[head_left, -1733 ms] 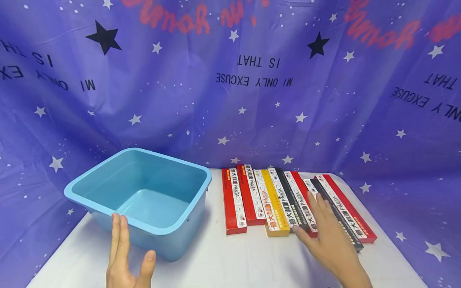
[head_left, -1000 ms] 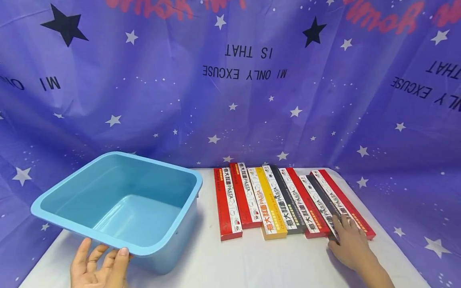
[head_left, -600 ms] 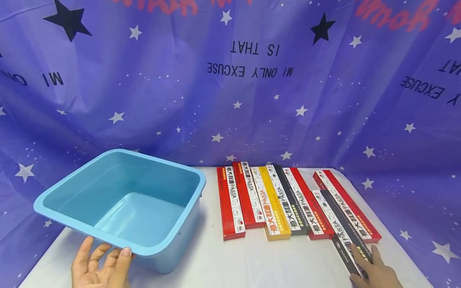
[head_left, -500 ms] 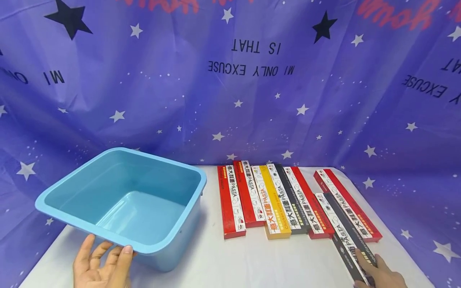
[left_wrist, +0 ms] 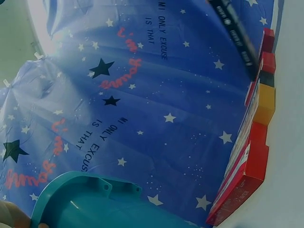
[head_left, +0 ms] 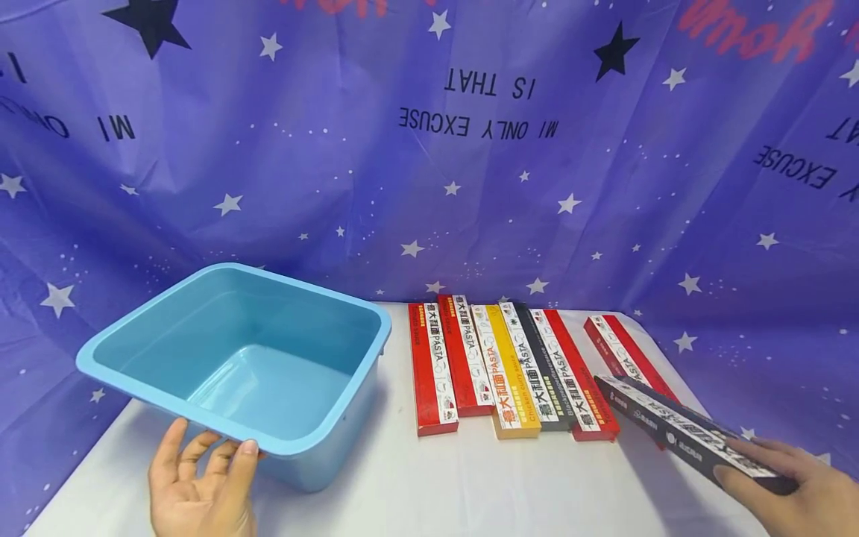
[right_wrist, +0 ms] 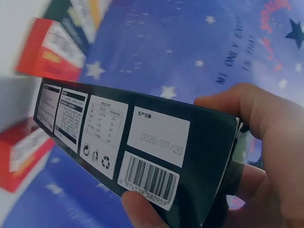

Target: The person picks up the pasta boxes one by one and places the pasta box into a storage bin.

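In the head view, I have the left hand (head_left: 201, 481) with its fingers hooked at the near rim of a square blue plastic basin (head_left: 282, 321), probably to steady it. The right hand's (head_left: 815, 496) fingers clamp one end of a long black-and-white cardboard pasta box (head_left: 674, 432), slanted and apparently off the white-covered tabletop (head_left: 483, 485); it partly hides a red-and-white box (head_left: 637, 350). Five other pasta boxes (head_left: 517, 395) lie side by side, perhaps for easy picking.

My left wrist view crops the basin and most of that hand.

My right wrist view shows the barcode (right_wrist: 149, 178) clearly; boxes beyond are blurred.
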`<action>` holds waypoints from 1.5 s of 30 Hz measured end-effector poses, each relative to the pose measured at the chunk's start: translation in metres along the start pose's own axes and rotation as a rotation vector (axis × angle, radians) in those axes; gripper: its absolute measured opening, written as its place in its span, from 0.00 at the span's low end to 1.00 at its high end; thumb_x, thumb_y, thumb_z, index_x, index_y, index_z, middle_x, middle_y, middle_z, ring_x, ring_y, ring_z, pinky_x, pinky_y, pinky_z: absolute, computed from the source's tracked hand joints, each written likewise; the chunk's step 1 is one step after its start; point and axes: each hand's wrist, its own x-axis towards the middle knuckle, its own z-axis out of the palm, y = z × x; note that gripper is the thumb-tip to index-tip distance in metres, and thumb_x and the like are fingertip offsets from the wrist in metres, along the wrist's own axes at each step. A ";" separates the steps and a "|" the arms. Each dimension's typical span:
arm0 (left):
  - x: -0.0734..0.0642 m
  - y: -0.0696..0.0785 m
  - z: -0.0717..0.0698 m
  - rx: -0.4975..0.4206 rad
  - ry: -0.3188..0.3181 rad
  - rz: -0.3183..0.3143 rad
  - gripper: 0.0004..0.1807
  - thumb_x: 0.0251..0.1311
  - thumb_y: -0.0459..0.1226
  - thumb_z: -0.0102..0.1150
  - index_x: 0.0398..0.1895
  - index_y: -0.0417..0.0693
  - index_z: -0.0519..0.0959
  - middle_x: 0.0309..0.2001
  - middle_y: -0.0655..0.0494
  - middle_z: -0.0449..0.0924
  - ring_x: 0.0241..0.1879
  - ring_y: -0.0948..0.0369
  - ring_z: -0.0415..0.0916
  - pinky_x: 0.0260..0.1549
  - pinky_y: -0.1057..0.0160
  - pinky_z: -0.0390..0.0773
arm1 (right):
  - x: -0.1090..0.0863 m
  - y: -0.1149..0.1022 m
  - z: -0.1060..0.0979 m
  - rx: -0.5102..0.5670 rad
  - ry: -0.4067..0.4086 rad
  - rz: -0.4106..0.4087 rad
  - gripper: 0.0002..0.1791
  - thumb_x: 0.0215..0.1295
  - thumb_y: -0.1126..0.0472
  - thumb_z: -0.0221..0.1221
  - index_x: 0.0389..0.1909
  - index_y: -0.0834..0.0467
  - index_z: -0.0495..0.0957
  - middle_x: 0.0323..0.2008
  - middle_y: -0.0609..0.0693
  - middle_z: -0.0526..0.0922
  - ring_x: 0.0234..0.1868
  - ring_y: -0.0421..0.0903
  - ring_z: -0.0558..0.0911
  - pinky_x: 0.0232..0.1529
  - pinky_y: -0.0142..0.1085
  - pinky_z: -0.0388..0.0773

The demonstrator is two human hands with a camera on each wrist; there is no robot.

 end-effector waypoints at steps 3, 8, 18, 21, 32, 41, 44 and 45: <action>0.000 0.001 0.001 -0.007 -0.020 0.011 0.40 0.42 0.04 0.52 0.64 0.31 0.66 0.45 0.37 0.64 0.27 0.51 0.76 0.23 0.60 0.84 | 0.003 -0.027 -0.014 0.039 0.213 -0.140 0.31 0.50 0.49 0.74 0.50 0.67 0.81 0.53 0.69 0.77 0.23 0.32 0.80 0.16 0.23 0.68; 0.002 0.003 0.002 -0.002 -0.018 0.000 0.40 0.41 0.04 0.52 0.63 0.31 0.66 0.44 0.37 0.65 0.28 0.51 0.77 0.23 0.60 0.84 | 0.015 -0.086 -0.033 0.105 0.291 -0.396 0.28 0.44 0.50 0.77 0.50 0.51 0.85 0.50 0.21 0.72 0.22 0.21 0.73 0.18 0.26 0.63; 0.000 0.005 0.003 0.020 -0.018 -0.031 0.41 0.43 0.04 0.51 0.64 0.33 0.65 0.44 0.38 0.65 0.30 0.52 0.78 0.25 0.60 0.85 | 0.024 -0.224 -0.016 0.668 -0.004 -0.763 0.26 0.49 0.73 0.73 0.51 0.56 0.84 0.58 0.50 0.77 0.28 0.42 0.82 0.21 0.31 0.81; -0.001 0.006 0.003 0.045 -0.048 -0.047 0.41 0.45 0.05 0.51 0.65 0.34 0.63 0.45 0.39 0.64 0.33 0.52 0.78 0.28 0.61 0.85 | 0.025 -0.259 0.001 0.769 -0.127 -0.804 0.24 0.51 0.70 0.72 0.52 0.56 0.83 0.59 0.49 0.76 0.34 0.48 0.83 0.26 0.38 0.85; -0.003 0.012 0.003 0.200 -0.061 -0.065 0.43 0.48 0.09 0.56 0.69 0.38 0.59 0.49 0.38 0.60 0.36 0.55 0.77 0.31 0.64 0.85 | 0.022 -0.355 0.074 0.691 -0.257 -0.884 0.21 0.51 0.59 0.72 0.50 0.48 0.85 0.56 0.43 0.78 0.37 0.39 0.81 0.27 0.35 0.83; -0.003 0.011 0.003 0.182 -0.060 -0.046 0.43 0.46 0.07 0.54 0.68 0.37 0.60 0.47 0.37 0.61 0.36 0.55 0.77 0.31 0.64 0.85 | 0.028 -0.399 0.121 0.460 -0.289 -0.903 0.23 0.52 0.50 0.70 0.50 0.49 0.85 0.56 0.50 0.79 0.53 0.46 0.77 0.33 0.28 0.79; -0.003 0.010 0.003 0.170 -0.059 -0.039 0.43 0.45 0.06 0.54 0.68 0.36 0.60 0.47 0.37 0.62 0.35 0.54 0.77 0.30 0.63 0.85 | 0.030 -0.409 0.132 0.399 -0.307 -0.937 0.22 0.52 0.50 0.70 0.50 0.49 0.85 0.54 0.51 0.80 0.55 0.50 0.76 0.36 0.28 0.78; -0.003 0.009 0.003 0.168 -0.062 -0.038 0.43 0.45 0.06 0.54 0.68 0.36 0.60 0.47 0.37 0.62 0.35 0.54 0.77 0.30 0.63 0.85 | 0.030 -0.413 0.135 0.383 -0.310 -0.952 0.22 0.52 0.50 0.70 0.50 0.49 0.85 0.53 0.51 0.81 0.54 0.50 0.77 0.37 0.28 0.78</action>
